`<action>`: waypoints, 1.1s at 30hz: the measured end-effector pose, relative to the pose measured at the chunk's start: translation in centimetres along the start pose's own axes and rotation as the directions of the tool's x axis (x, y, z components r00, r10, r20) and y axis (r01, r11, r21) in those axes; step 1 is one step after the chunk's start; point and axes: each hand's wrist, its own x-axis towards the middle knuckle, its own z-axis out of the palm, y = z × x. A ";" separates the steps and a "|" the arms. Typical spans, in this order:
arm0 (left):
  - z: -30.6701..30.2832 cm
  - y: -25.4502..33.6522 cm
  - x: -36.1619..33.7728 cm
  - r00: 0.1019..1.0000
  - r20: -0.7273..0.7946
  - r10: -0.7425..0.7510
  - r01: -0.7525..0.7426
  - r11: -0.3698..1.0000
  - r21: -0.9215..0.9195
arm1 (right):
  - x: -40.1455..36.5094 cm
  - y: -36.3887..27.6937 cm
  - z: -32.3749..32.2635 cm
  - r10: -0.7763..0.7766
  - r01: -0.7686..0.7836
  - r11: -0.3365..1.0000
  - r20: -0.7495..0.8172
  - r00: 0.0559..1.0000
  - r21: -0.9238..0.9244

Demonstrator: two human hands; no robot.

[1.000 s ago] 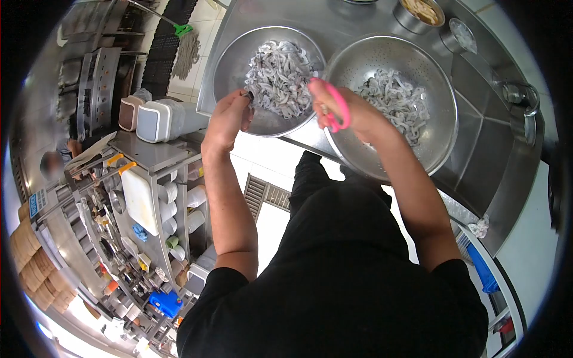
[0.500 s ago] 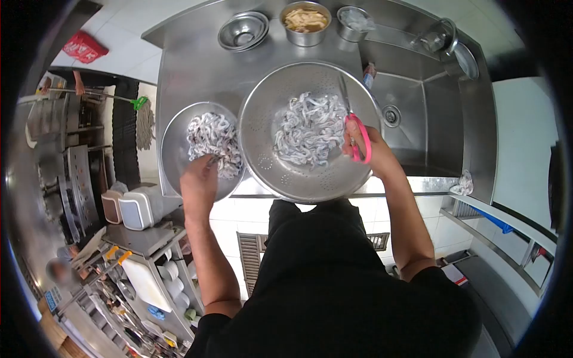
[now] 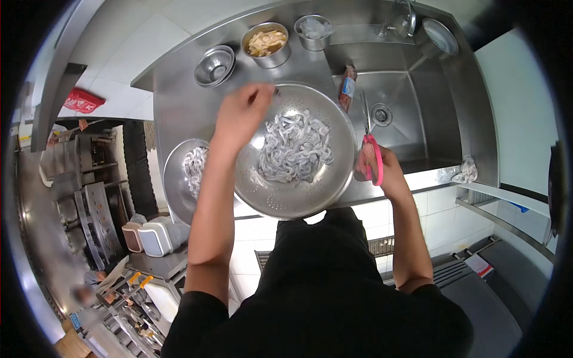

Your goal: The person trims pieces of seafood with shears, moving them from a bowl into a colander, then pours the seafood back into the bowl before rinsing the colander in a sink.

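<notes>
My right hand (image 3: 385, 170) grips pink-handled scissors (image 3: 373, 156), blades pointing away from me along the sink's near-left side. My left hand (image 3: 243, 116) is raised over the far-left rim of a large perforated steel colander (image 3: 274, 200). Its fingers are pinched, with a tiny dark bit at the tips that I cannot make out. Pale grey, slippery-looking strips (image 3: 295, 149) lie heaped in the colander. To the left stands a steel bowl (image 3: 173, 191), partly hidden by my left forearm, with more greyish strips (image 3: 195, 170) in it.
Along the counter's back stand nested steel bowls (image 3: 215, 65), a pot of yellowish pieces (image 3: 267, 43) and a pot holding something translucent (image 3: 314, 30). A packaged reddish item (image 3: 347, 89) lies by the sink (image 3: 436, 113). A crumpled cloth (image 3: 467, 170) sits on the front edge.
My left hand has lifted from the left bowl to above the colander's far rim. The scissors have moved from over the colander to its right side. The view has shifted.
</notes>
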 end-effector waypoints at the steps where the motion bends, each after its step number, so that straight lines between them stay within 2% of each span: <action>1: 1.0 0.0 2.6 0.999 -0.009 0.041 -0.040 0.998 0.056 | -0.2 0.3 -0.4 0.001 -0.001 1.000 -0.008 1.000 0.016; 2: 2.1 -0.2 5.4 0.996 -0.017 0.082 -0.079 0.991 0.111 | -0.4 0.4 -0.6 0.003 -0.003 1.000 -0.011 1.000 0.028; 6: 5.9 -0.3 17.7 0.996 0.030 0.088 -0.084 0.990 -0.109 | -1.2 2.5 -2.1 0.016 -0.015 0.999 -0.031 0.999 0.049; 9: 7.8 -0.5 25.5 0.993 0.032 0.114 -0.114 0.993 -0.025 | -2.1 3.7 -2.8 0.018 -0.014 0.998 -0.061 0.998 0.053; 12: 8.8 -0.3 30.5 0.987 -0.042 0.156 -0.149 0.979 0.141 | -3.6 4.2 -3.5 0.030 -0.023 0.995 -0.069 0.997 0.096; 13: 8.9 0.0 31.3 0.995 -0.045 0.089 -0.088 0.996 0.024 | -4.1 4.4 -3.7 0.068 -0.057 0.990 -0.080 0.994 0.127; 16: 8.9 1.0 32.0 0.991 -0.074 0.109 -0.091 0.974 0.208 | -5.2 5.5 -4.5 0.099 -0.078 0.983 -0.122 0.988 0.165; 18: 9.3 1.2 32.2 0.955 -0.218 0.201 -0.109 0.922 0.372 | -6.0 5.3 -5.2 0.140 -0.116 0.981 -0.148 0.979 0.158; 19: 9.6 0.8 32.1 0.928 -0.279 0.248 -0.102 0.887 0.451 | -6.3 5.1 -5.4 0.146 -0.121 0.980 -0.157 0.977 0.160; 22: 9.9 -0.3 31.1 0.940 -0.277 0.197 -0.094 0.934 0.344 | -6.7 5.9 -6.3 0.142 -0.105 0.975 -0.181 0.973 0.198; 23: 9.8 -1.2 30.2 0.930 -0.226 0.290 -0.198 0.913 0.357 | -6.5 6.1 -6.5 0.112 -0.074 0.979 -0.201 0.973 0.190; 25: 9.7 -3.0 26.3 0.877 -0.275 0.394 -0.342 0.914 0.220 | -6.1 6.6 -6.9 0.089 -0.051 0.985 -0.238 0.967 0.165; 27: 8.7 -3.3 20.2 0.892 -0.226 0.392 -0.374 0.920 0.120 | -5.5 6.6 -6.9 0.070 -0.030 0.989 -0.273 0.959 0.147; 29: 7.4 -5.7 14.7 0.939 -0.141 0.314 -0.247 0.900 0.359 | -4.8 6.1 -7.0 0.080 -0.043 0.988 -0.255 0.963 0.149; 31: 6.7 -7.9 8.3 0.996 -0.020 0.085 -0.077 0.961 0.266 | -4.1 5.1 -6.7 0.059 -0.030 0.993 -0.249 0.967 0.117; 33: 6.8 -12.5 4.2 0.991 0.086 0.098 -0.125 0.906 0.405 | -3.4 4.8 -6.7 0.039 -0.022 0.996 -0.200 0.979 0.086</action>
